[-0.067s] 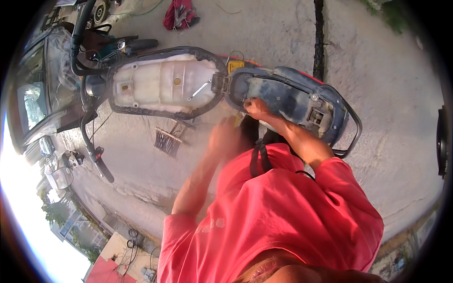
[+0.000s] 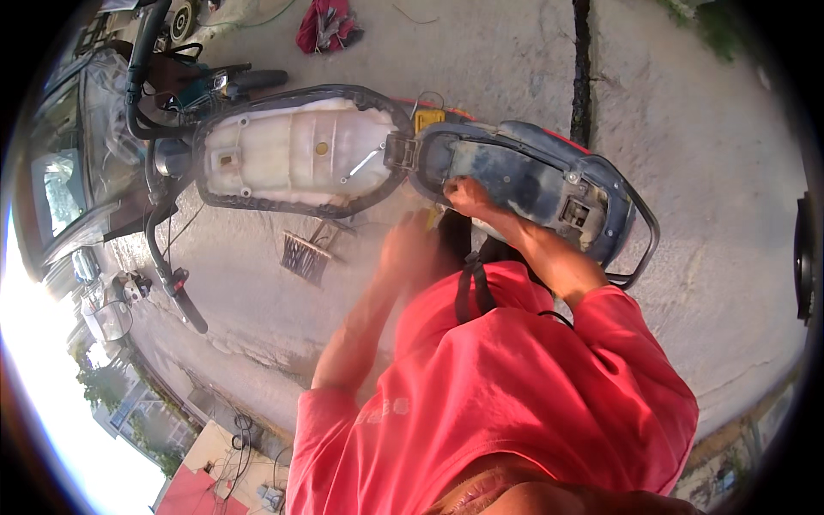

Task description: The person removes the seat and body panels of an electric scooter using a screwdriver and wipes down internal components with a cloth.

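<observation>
A scooter stands before me, its seat [image 2: 283,159] tipped over so that the pale underside faces up. On that underside, near the hinge [image 2: 400,153], lies a slim silver bar with rounded ends [image 2: 363,163], like a wrench. To the right is the bared seat base with a dusty dark panel [image 2: 506,176]. My right hand [image 2: 468,196] rests at the panel's near left corner, fingers curled; anything in them is hidden. My left hand [image 2: 405,245] is left of and nearer than the right, below the hinge, smeared by motion, so its fingers cannot be made out.
Handlebars [image 2: 176,296] reach out at the left, and a metal rear rail [image 2: 645,232] curves round the right end. A small slatted piece [image 2: 305,260] stands on the ground below the seat. A red cloth [image 2: 329,27] lies farther off. A car [image 2: 64,172] is at the left.
</observation>
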Demonstrator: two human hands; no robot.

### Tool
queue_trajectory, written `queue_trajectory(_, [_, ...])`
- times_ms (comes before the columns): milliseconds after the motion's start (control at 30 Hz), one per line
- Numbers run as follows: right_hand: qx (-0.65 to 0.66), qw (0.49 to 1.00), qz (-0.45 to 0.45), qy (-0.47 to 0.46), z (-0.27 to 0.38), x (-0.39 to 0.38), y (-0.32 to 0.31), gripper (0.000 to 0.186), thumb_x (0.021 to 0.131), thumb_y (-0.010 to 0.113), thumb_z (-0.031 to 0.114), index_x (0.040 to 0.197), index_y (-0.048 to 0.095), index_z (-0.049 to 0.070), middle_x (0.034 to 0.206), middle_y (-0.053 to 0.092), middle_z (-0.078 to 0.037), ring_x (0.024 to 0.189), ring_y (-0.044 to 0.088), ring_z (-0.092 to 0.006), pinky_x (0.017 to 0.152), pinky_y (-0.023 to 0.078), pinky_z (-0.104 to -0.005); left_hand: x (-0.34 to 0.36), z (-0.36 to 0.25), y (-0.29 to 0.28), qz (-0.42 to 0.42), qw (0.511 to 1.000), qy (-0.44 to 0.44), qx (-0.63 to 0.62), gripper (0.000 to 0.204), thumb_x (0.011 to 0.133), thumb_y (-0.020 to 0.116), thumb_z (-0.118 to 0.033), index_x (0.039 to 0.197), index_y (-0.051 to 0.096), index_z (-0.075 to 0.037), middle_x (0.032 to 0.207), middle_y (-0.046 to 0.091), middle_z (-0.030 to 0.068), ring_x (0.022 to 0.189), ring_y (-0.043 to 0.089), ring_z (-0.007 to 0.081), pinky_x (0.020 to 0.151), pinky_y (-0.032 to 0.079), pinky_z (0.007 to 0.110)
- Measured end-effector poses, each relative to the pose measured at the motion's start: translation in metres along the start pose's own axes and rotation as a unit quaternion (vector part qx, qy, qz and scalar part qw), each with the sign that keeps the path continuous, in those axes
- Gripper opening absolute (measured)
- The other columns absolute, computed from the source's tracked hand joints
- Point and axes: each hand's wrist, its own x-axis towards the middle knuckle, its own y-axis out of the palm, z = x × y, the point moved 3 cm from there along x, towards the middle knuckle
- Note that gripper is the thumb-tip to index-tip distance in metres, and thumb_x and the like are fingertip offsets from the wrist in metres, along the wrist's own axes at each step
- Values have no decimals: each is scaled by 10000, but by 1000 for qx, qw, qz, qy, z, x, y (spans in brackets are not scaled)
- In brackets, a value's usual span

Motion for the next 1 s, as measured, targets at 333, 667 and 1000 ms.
queue_trajectory(333, [-88,990,104,31,3,21,-19,341,857,514,276,1047,674,42,1020,676,-252,968,643,-441,871,504,-519,53,-9,12,53,996,-24,69,319,827,583,-179,1113,601,-39,992,639,284,912,642,466,790,521,544])
queue_trajectory(667, [-91,985,143,29,-4,30,-15,339,869,485,231,1068,657,16,957,681,-262,910,651,-453,848,510,-538,74,-7,30,67,995,-58,51,338,831,573,-192,1126,589,-27,1003,642,291,923,643,471,795,517,554])
queue_trajectory(1000, [-100,984,149,12,-2,36,-16,333,903,484,244,1097,635,19,952,689,-249,893,659,-436,819,511,-538,93,-8,26,95,990,-90,60,298,830,583,-192,1084,625,-43,1024,660,271,947,647,455,824,520,538])
